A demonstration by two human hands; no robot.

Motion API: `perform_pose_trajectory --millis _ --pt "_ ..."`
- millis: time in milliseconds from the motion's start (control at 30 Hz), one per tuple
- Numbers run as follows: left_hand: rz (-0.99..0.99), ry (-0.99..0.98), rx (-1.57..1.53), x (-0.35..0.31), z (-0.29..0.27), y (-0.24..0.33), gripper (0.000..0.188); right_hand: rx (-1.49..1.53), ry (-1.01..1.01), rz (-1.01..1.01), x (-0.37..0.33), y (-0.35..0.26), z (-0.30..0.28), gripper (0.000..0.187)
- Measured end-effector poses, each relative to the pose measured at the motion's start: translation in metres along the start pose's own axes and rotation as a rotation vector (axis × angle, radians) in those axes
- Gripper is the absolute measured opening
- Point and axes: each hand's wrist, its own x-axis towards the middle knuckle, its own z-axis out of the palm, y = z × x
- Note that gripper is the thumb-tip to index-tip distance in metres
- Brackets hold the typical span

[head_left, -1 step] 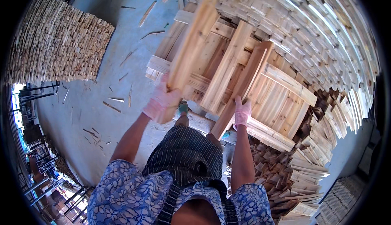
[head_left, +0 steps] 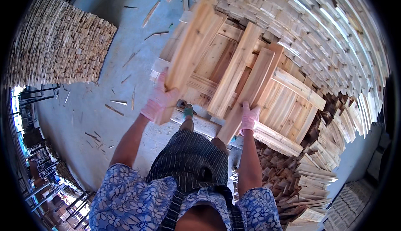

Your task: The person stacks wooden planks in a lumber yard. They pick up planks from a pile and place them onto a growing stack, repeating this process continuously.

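Both my hands wear pink gloves. My left hand (head_left: 160, 98) is closed around the lower part of a long wooden board (head_left: 186, 49), which is raised at a slant and blurred toward its far end. My right hand (head_left: 249, 116) grips the edge of another wooden board (head_left: 253, 85), its near end reaching toward my knee. Between the two lies a loose board (head_left: 236, 66) on top of slatted wooden panels. The right-hand panel (head_left: 288, 105) has crosspieces over its slats. Fingers on the far side of each board are partly hidden.
A tall stack of boards (head_left: 267, 5) rises beyond the panels. Another big stack (head_left: 58, 43) stands far left. Wood scraps (head_left: 114, 110) litter the grey floor (head_left: 92, 118). Loose wood pieces (head_left: 275, 172) are heaped at the near right, and metal frames (head_left: 46, 164) stand at the left.
My left hand and its board have shifted left and tipped slightly. The right-hand board has turned so its broad pale face shows, with another board's strip visible behind it.
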Motion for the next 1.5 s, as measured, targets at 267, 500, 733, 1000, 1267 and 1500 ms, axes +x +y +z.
perform_pose_trajectory --millis 267,500,733,1000,1267,1500 --pt "-0.131 -0.245 0.220 0.138 -0.086 -0.165 0.099 -0.495 0.061 -0.210 -0.008 -0.128 0.051 0.102" --pt "-0.065 -0.198 0.721 0.189 -0.043 -0.049 0.096 -0.457 0.193 -0.073 0.015 -0.154 0.109 0.101" --pt "-0.119 -0.145 0.628 0.216 -0.006 -0.059 0.094 -0.485 0.158 -0.103 -0.008 -0.169 0.099 0.098" --pt "-0.127 -0.150 0.747 0.244 0.004 -0.017 0.096 -0.190 -0.074 -0.158 -0.087 -0.259 0.191 0.107" --pt "-0.155 -0.153 0.697 0.241 -0.003 -0.016 0.102 -0.103 -0.067 -0.052 -0.069 -0.234 0.183 0.115" --pt "-0.110 0.017 0.312 0.249 -0.006 -0.080 0.081 -0.365 -0.028 -0.021 -0.018 -0.196 0.175 0.093"
